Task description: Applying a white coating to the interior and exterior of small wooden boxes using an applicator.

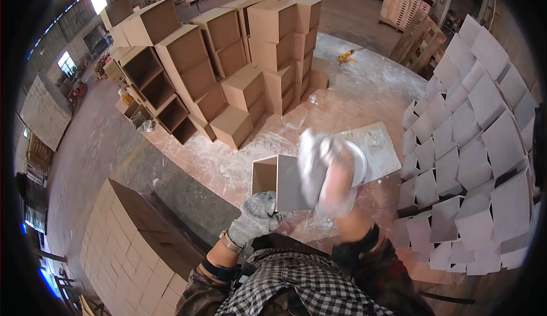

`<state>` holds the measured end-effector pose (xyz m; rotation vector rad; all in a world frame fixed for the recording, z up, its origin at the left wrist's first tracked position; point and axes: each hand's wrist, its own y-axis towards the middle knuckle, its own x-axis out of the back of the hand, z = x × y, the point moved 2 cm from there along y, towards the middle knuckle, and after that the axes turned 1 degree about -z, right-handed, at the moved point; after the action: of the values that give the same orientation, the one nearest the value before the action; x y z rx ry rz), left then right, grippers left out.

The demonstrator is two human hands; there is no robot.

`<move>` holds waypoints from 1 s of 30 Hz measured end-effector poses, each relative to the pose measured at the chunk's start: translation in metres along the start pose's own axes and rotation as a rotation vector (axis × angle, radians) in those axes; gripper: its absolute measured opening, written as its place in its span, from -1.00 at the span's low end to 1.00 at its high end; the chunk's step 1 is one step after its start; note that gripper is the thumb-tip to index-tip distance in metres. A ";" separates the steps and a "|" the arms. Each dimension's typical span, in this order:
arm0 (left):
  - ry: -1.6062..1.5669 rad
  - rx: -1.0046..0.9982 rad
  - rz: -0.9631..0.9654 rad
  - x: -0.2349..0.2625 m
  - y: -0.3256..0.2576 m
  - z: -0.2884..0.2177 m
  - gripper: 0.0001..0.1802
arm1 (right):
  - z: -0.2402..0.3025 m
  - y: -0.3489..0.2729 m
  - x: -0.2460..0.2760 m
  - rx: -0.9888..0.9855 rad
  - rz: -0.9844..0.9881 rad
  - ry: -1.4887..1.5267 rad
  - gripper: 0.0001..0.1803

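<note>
The open box (289, 184) stands on the white-smeared surface (279, 132), its near left edge pinched by the gloved left hand (257, 218); motion blur hides whether the right hand's (337, 184) grip is spread or closed. It looks light and stiff, perhaps dusty-slick and easily chipped at its thin corners, so an edge backed by a panel seems the surest hold.

White-smeared reddish work surface (285, 134): brown box stacks (273, 54), yellow tool (346, 57), pale sheet (379, 145), whitish box stacks (470, 139).
</note>
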<state>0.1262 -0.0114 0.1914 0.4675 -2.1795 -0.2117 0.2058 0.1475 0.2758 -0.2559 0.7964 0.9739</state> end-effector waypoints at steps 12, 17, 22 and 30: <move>0.188 -0.076 0.113 -0.007 -0.016 0.004 -0.54 | -0.043 -0.035 -0.025 0.444 0.614 -0.625 -0.83; 0.391 -0.278 -0.035 -0.018 -0.038 0.011 -0.54 | -0.029 -0.028 -0.021 0.725 0.590 -0.868 -0.84; -0.247 -0.010 0.197 0.013 -0.012 -0.041 -0.70 | -0.022 0.038 0.050 0.361 0.028 -0.720 -0.80; -0.359 -0.155 0.086 0.031 -0.023 -0.023 -0.57 | 0.022 0.049 0.057 0.196 -0.168 -0.188 -0.82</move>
<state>0.1327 -0.0446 0.2209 0.2620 -2.5020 -0.4421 0.1939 0.2231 0.2585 -0.0589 0.6807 0.7440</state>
